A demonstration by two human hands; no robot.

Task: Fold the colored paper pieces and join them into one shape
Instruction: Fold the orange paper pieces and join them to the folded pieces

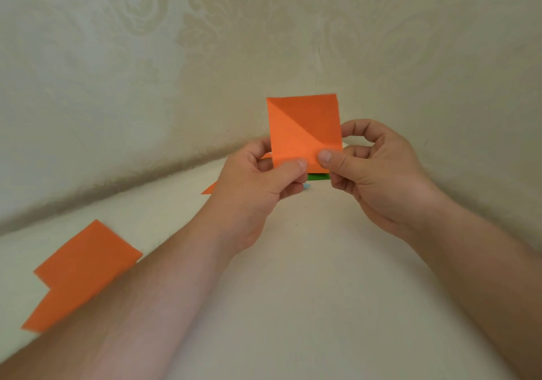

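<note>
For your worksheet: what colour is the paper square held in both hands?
Orange, with a diagonal crease; the paper square shows in the head view.

Both hands hold an orange paper square (303,129) upright, the left hand (261,186) and right hand (372,171) pinching its lower edge. Two orange sheets (79,274) lie beside the left forearm.

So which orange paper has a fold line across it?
The orange square held up in both hands, creased corner to corner. The orange papers on the table look flat.
</note>
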